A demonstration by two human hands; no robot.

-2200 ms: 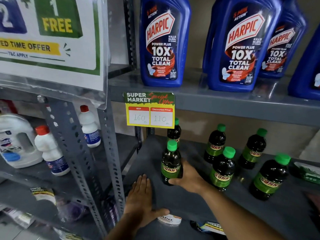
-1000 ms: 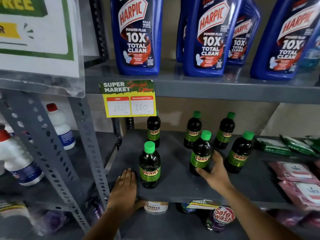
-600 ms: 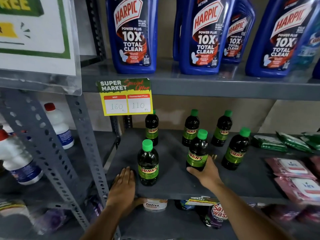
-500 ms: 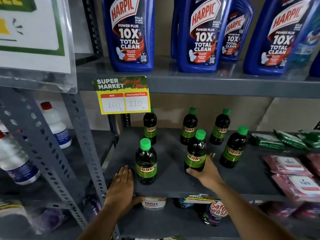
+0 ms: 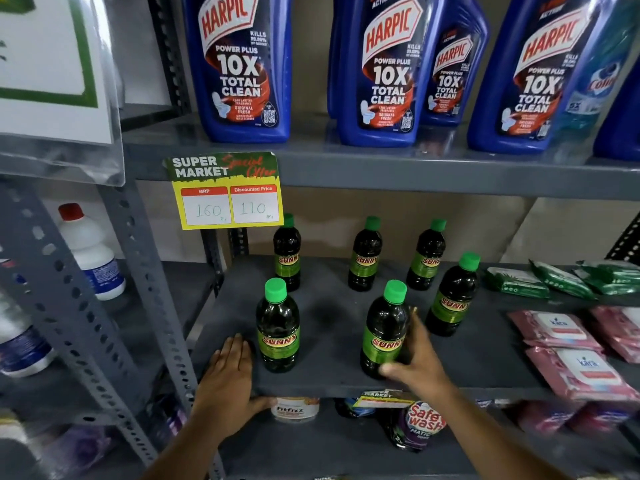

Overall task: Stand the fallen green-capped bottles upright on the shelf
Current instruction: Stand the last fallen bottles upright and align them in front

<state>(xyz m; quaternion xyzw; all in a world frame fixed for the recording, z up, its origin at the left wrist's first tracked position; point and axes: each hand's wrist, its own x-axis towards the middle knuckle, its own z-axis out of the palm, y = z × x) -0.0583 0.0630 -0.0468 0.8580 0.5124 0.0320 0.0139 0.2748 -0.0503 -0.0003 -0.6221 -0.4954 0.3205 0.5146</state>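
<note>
Several dark, green-capped "Sunny" bottles stand upright on the grey middle shelf (image 5: 332,382). Three are in a back row (image 5: 364,258) and three nearer the front. My right hand (image 5: 414,362) is wrapped around the lower part of the front middle bottle (image 5: 382,327), which is upright near the shelf's front edge. My left hand (image 5: 230,379) lies flat on the shelf's front left corner, fingers apart, thumb under the edge, just left of the front left bottle (image 5: 277,327). A third front bottle (image 5: 452,296) stands to the right. No bottle lies on its side.
Blue Harpic bottles (image 5: 242,71) fill the shelf above, with a yellow price tag (image 5: 228,192) hanging from its edge. Pink wipe packs (image 5: 568,351) and green packs (image 5: 561,278) lie on the right. White red-capped bottles (image 5: 91,251) stand left of the perforated upright (image 5: 138,271).
My right hand left the front left bottle, reached right and closed on the front middle bottle, drawing it toward the front edge. My left hand stayed on the shelf corner.
</note>
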